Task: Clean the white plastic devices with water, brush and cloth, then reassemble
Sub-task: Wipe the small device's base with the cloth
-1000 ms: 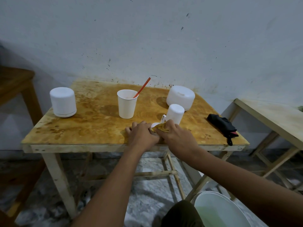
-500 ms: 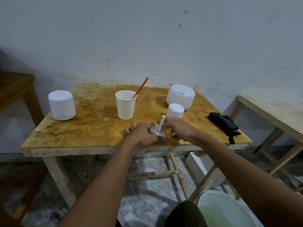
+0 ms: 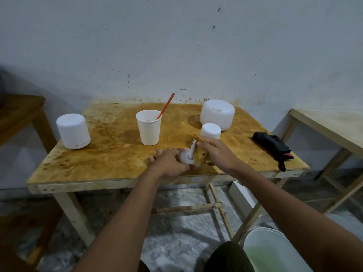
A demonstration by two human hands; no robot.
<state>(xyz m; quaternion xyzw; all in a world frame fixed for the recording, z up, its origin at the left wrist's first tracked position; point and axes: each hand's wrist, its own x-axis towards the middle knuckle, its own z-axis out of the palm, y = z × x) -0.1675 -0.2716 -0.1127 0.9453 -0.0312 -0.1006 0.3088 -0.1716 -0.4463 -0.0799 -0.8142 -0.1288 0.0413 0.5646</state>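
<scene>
The left hand's [image 3: 170, 162] fingers [image 3: 159, 153] are curled, holding a small white disc [image 3: 186, 159] down on the table [image 3: 110, 165] at about 6 o'clock, close to the near edge. A thin white stem [image 3: 193, 147] stands up from the disc. At 3 o'clock of that stem, the right hand [image 3: 219, 154] pinches a yellowish cloth [image 3: 198, 136] between thumb and fingertips. A second ago the cloth was bunched over this part with both hands closed on it; now it is drawn off to the side and the stem stands bare. I'd judge the wipe on this piece is finishing, so it is nearly ready to be refitted.

Just past the cloth, at 1 o'clock, sits a small white cap [image 3: 210, 131], and behind it a wide white housing [image 3: 217, 114]. A paper cup [image 3: 149, 130] holding an orange-handled brush [image 3: 167, 106] stands at 11 o'clock. A tall white device [image 3: 73, 130] sits well off at 9 o'clock.
</scene>
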